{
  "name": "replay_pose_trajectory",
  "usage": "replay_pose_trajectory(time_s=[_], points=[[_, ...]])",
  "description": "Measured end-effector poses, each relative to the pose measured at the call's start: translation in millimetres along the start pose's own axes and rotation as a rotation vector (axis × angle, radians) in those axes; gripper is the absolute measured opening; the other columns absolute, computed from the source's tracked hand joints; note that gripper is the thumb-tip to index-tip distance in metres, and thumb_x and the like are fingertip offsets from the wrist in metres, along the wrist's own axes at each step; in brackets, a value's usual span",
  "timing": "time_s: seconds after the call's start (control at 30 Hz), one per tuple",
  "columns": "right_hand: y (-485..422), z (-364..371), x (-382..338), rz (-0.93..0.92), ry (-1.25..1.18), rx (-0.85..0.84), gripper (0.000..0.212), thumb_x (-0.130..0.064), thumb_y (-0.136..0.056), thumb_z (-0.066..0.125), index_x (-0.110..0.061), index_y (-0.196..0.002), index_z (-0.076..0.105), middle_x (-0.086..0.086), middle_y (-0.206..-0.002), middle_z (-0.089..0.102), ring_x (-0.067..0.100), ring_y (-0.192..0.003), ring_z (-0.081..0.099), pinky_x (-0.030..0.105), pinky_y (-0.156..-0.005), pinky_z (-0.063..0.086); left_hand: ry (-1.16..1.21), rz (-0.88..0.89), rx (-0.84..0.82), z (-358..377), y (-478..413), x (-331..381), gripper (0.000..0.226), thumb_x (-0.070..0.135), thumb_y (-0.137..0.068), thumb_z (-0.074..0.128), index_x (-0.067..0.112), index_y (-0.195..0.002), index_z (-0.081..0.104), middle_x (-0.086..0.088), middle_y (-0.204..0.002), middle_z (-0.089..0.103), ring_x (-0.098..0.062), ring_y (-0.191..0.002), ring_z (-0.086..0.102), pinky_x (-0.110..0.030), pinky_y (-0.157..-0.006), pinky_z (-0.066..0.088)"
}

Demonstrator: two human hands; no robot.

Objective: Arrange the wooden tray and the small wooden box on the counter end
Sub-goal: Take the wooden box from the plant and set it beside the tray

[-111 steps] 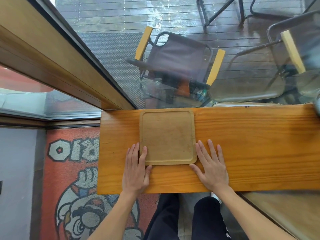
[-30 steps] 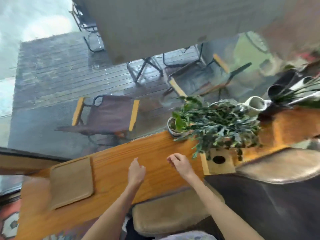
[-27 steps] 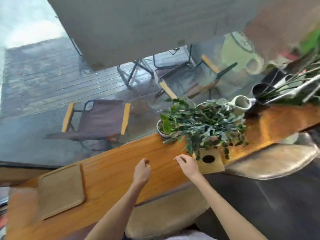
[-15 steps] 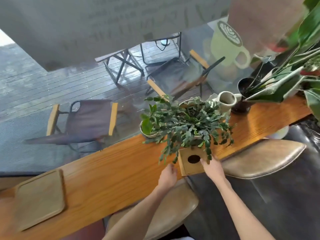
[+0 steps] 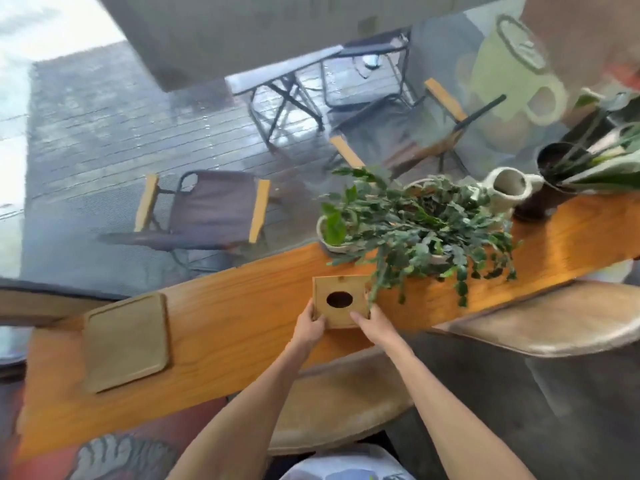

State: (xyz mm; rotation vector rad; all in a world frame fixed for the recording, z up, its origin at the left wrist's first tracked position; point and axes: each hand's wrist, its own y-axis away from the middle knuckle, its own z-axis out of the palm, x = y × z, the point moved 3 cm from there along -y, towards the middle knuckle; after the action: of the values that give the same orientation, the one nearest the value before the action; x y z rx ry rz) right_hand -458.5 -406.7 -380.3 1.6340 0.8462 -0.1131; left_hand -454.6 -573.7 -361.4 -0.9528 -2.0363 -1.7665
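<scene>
The flat wooden tray lies near the left end of the orange wooden counter. The small wooden box, pale with a round dark hole in its top, is at the counter's middle, just left of the trailing plant. My left hand grips the box's near left corner and my right hand grips its near right corner. Whether the box rests on the counter or is lifted I cannot tell.
A trailing green plant in a pot spreads over the counter right of the box. Behind it stand a cream jug and a dark pot with long leaves. Padded stools sit under the counter's near edge. A window runs behind.
Both hands reached the box under the plant, took hold of it, and moved it left along the counter, out from the leaves. The tray has stayed at the left end.
</scene>
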Motion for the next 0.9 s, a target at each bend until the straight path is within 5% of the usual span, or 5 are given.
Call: replay_pose_trajectory(time_s=[0.2,0.5,0.63,0.8,0.9], points=[[24.8,138.1,-117.1,-0.278,0.157,-0.236,0.074,-0.029,-0.100,0.055,-0.028,-0.161,0.013,-0.001,-0.161,0.037,0.024,-0.147,0.039,0.040,-0.120,0.034,0.174,0.018,0.328,-158.8,61.4,-43.2,0.050,0.006,-0.099,0.048,0.011,-0.148,0.045,-0.008,-0.142,0.058,-0.028,-0.133,0.053,-0.045,-0.114,0.042],[125.6,380.8,-239.4,-0.555,0.361,-0.663,0.078,-0.021,-0.101,0.054,-0.023,-0.162,0.004,0.001,-0.167,0.022,0.023,-0.151,0.030,0.043,-0.124,0.029,0.405,-0.085,0.802,-369.9,194.6,-155.9,0.041,0.016,-0.101,0.050,0.004,-0.139,0.053,-0.016,-0.135,0.062,-0.033,-0.126,0.056,-0.043,-0.106,0.047],[142.7,464.8,-248.8,-0.544,0.347,-0.675,0.081,-0.019,-0.099,0.055,-0.027,-0.161,0.003,0.002,-0.163,0.030,0.023,-0.146,0.037,0.031,-0.118,0.032,0.426,-0.123,0.823,-436.4,210.2,-202.2,0.037,0.013,-0.101,0.050,-0.002,-0.135,0.053,-0.020,-0.132,0.062,-0.035,-0.125,0.057,-0.046,-0.107,0.046],[122.2,532.6,-257.1,-0.457,0.275,-0.572,0.080,-0.010,-0.096,0.054,-0.028,-0.161,0.010,-0.010,-0.130,0.052,0.008,-0.111,0.051,0.005,-0.077,0.044,0.333,-0.053,0.686,-510.6,173.7,-242.9,0.041,0.011,-0.100,0.050,0.006,-0.141,0.052,-0.016,-0.132,0.063,-0.033,-0.124,0.057,-0.045,-0.106,0.048],[106.4,560.0,-260.9,-0.381,0.208,-0.487,0.082,-0.008,-0.094,0.053,-0.028,-0.161,0.010,-0.012,-0.127,0.053,-0.001,-0.105,0.054,0.007,-0.086,0.042,0.323,-0.023,0.584,-544.8,142.5,-255.9,0.044,0.011,-0.099,0.050,0.010,-0.143,0.050,-0.011,-0.136,0.062,-0.029,-0.125,0.057,-0.046,-0.108,0.047]])
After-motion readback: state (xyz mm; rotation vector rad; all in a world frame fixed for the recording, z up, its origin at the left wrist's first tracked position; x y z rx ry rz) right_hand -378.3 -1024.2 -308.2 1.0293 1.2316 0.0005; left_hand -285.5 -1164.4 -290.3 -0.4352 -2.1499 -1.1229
